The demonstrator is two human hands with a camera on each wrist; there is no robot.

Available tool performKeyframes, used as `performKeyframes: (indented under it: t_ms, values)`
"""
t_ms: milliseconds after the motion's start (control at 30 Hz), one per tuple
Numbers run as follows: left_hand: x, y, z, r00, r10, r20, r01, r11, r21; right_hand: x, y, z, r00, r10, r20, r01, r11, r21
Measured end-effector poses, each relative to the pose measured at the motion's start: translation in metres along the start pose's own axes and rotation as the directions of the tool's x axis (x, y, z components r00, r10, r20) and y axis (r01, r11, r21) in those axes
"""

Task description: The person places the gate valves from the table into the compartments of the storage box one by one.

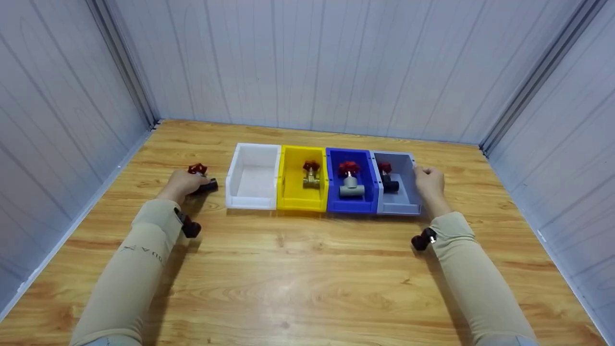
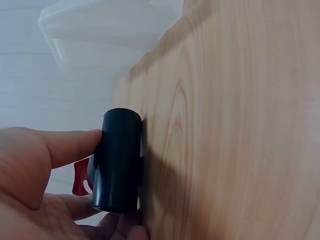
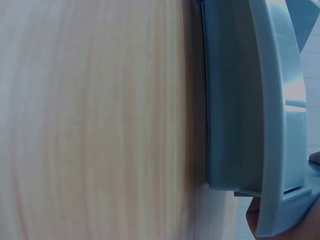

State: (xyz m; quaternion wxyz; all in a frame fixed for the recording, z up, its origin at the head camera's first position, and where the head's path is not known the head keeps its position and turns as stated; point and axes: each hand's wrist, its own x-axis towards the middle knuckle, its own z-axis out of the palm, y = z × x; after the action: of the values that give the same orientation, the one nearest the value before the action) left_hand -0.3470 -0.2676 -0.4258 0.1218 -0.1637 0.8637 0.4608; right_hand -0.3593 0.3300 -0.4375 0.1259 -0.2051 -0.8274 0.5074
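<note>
At the left, my left hand [image 1: 178, 185] holds a black valve [image 1: 207, 186] with a red handwheel, just above or on the table. In the left wrist view the thumb presses the valve's black tube [image 2: 119, 160] from one side, and the other fingers curl beneath it; the red handwheel [image 2: 81, 177] is partly covered. My right hand [image 1: 431, 183] grips the right wall of a grey bin [image 1: 408, 192]. That bin contains another black valve [image 1: 390, 185] with a red handwheel. In the right wrist view, fingers [image 3: 254, 215] show behind the bin's edge.
Left of the grey bin, in one row, stand a blue bin [image 1: 351, 206] with a grey valve [image 1: 352, 190], a yellow bin [image 1: 302, 204] with a brass valve [image 1: 311, 180], and a white bin [image 1: 252, 202]. Pale panel walls [image 1: 307, 62] enclose the wooden table [image 1: 288, 278].
</note>
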Motion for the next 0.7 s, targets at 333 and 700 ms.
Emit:
performKeyframes:
  t_ms: [333, 700]
  values:
    - [-0.0001, 0.004, 0.0011, 1.0, -0.004, 0.005, 0.004, 0.999, -0.047, -0.0009, -0.006, -0.0022, 0.999, 0.037, 0.035, -0.037, 0.999, -0.004]
    - [-0.0005, 0.0047, 0.0026, 0.999, -0.048, -0.009, 0.047, 0.995, -0.085, -0.0019, -0.0045, -0.001, 0.997, 0.062, 0.044, -0.062, 0.998, -0.002]
